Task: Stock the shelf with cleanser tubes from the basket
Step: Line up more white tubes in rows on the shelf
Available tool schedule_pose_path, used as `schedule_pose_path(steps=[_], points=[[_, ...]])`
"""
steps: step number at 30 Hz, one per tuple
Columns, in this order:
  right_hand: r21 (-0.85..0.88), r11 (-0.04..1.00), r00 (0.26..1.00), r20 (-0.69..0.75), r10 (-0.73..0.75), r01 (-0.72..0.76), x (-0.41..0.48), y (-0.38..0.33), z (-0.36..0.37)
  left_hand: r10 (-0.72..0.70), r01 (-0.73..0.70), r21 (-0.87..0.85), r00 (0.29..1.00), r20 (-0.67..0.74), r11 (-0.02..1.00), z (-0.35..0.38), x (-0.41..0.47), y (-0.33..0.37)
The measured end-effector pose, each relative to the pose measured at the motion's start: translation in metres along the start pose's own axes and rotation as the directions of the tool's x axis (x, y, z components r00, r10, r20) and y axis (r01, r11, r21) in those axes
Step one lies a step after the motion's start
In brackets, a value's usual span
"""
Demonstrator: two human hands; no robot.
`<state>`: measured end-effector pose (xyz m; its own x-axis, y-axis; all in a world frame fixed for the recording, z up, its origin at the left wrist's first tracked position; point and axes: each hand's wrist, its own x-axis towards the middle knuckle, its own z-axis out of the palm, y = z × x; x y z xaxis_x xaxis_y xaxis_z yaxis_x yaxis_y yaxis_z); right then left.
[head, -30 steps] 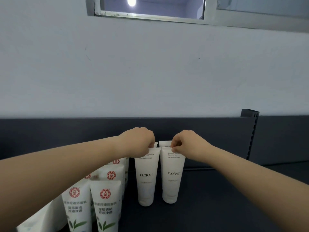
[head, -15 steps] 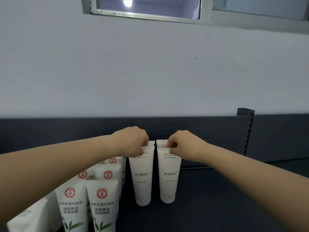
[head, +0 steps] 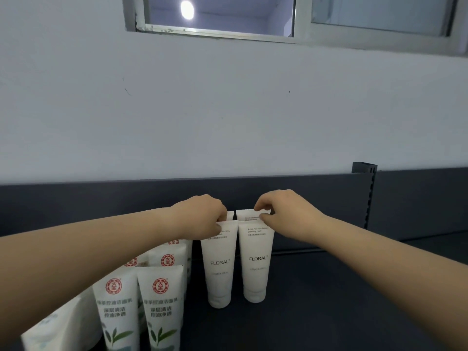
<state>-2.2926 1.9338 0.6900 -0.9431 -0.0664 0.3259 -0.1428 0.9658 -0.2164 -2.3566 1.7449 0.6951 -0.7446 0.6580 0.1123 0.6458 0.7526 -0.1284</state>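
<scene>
Background: a pale wall [head: 228, 110] with a grey-framed window [head: 298, 34] high up and a round lamp [head: 187, 10] glowing behind its glass
Shelf: a dark shelf [head: 329, 312] with a dark back panel [head: 101, 198] under the wall; a slotted upright [head: 370, 198] stands well to the right of the front right FLORAL tube [head: 257, 264]
Front right FLORAL tube: upright on the shelf, cap down, label facing the camera
Front left FLORAL tube [head: 219, 269]: just left of the front right FLORAL tube, also cap down, with a narrow gap between their caps
Rear right FLORAL tube [head: 247, 214]: directly behind the front right FLORAL tube, only its crimped top showing above it
Rear left FLORAL tube [head: 230, 215]: behind and left of the front right FLORAL tube, only a corner of its top visible
Left hand [head: 200, 216]: up and left of the front right FLORAL tube, fingers curled, pinching the top edge of the front left FLORAL tube
Right hand [head: 286, 211]: above the top right corner of the front right FLORAL tube, finger and thumb pinching the crimped top of the rear right FLORAL tube
Red-seal tubes [head: 160, 305]: left of the front right FLORAL tube and nearer the camera, white with a red round seal and green leaves, standing in rows
White pouch [head: 58, 330]: far left of the front right FLORAL tube, under the left forearm, blurred
</scene>
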Motion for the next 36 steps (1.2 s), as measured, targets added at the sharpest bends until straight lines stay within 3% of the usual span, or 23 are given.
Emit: schedule_pose_path(steps=[6, 13, 17, 22, 29, 36], points=[[-0.015, 1.0, 1.0, -0.016, -0.001, 0.0, -0.013, 0.001, 0.0, -0.022, 0.021, -0.02, 1.0, -0.007, 1.0, 0.0, -0.007, 0.0], [-0.08, 0.995, 0.999, 0.0, -0.051, 0.051, -0.026, -0.009, -0.01, -0.02, 0.018, -0.018, 0.989, -0.149, 1.0, -0.011, -0.037, 0.007], [-0.149, 0.986, 0.996, 0.039, -0.074, 0.079, -0.041, -0.023, -0.017, -0.071, 0.096, 0.102, 0.971, -0.226, 0.99, -0.018, -0.071, 0.011], [-0.179, 0.972, 0.988, 0.054, -0.143, 0.151, -0.064, -0.044, -0.023, -0.185, 0.231, 0.128, 0.936, -0.299, 0.964, -0.026, -0.122, 0.022], [-0.147, 0.95, 0.96, 0.079, -0.268, 0.277, -0.105, -0.079, -0.021, -0.327, 0.381, 0.144, 0.897, -0.298, 0.913, -0.03, -0.207, 0.051], [-0.075, 0.885, 0.888, 0.089, -0.452, 0.459, -0.141, -0.143, -0.012, -0.482, 0.54, 0.183, 0.829, -0.282, 0.822, -0.036, -0.308, 0.065]])
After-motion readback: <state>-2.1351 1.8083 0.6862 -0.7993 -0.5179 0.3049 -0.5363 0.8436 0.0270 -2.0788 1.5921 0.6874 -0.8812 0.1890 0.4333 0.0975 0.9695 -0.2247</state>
